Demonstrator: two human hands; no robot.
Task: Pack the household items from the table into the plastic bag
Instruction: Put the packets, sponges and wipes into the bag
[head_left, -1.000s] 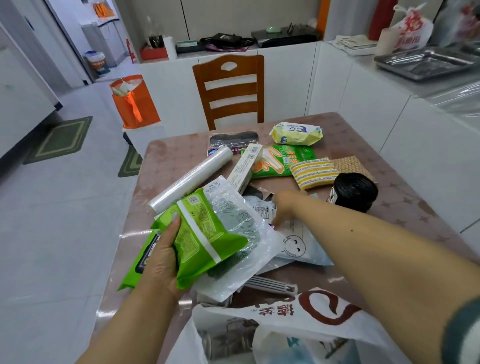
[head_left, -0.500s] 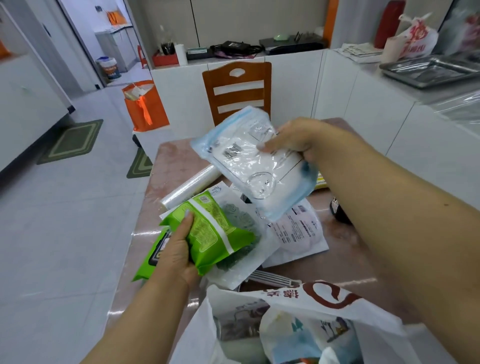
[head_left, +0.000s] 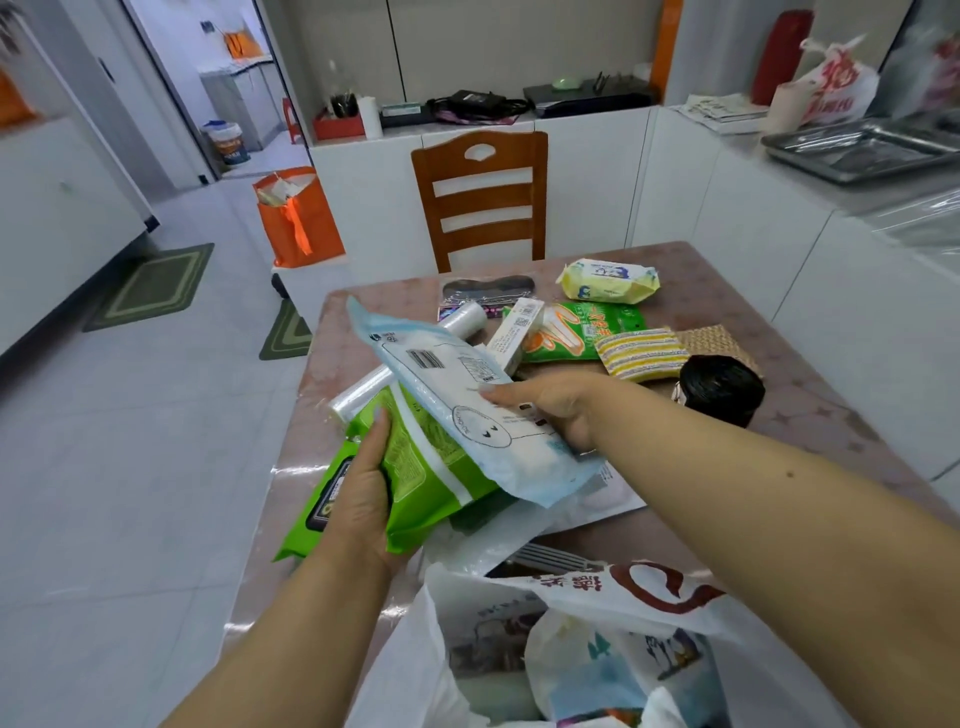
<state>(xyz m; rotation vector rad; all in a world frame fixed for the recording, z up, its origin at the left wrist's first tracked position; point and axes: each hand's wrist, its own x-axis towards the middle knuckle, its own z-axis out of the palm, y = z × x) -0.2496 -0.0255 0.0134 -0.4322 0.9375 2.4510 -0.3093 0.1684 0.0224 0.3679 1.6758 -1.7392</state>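
My right hand (head_left: 553, 410) grips a flat light-blue and white packet (head_left: 457, 395), tilted over the green pack. My left hand (head_left: 363, 499) grips that bright green wipes pack (head_left: 426, 483) at the table's near left. A white plastic bag (head_left: 597, 639) with red print gapes open at the near edge, with items inside. Further back lie a clear film roll (head_left: 457, 319), a white box (head_left: 514, 338), a green glove packet (head_left: 582, 332), striped sponges (head_left: 641, 353), a yellow wipes pack (head_left: 608, 280) and a black round object (head_left: 722, 389).
The table (head_left: 831, 415) has a pinkish patterned top. A wooden chair (head_left: 483, 202) stands at its far side. White counters run along the right and back. An orange bag (head_left: 296, 218) sits on the floor to the left, near green mats.
My right hand picked the blue-white packet off the table, lifted it high, and has now brought it down over the green pack. My left hand kept hold of the green pack.
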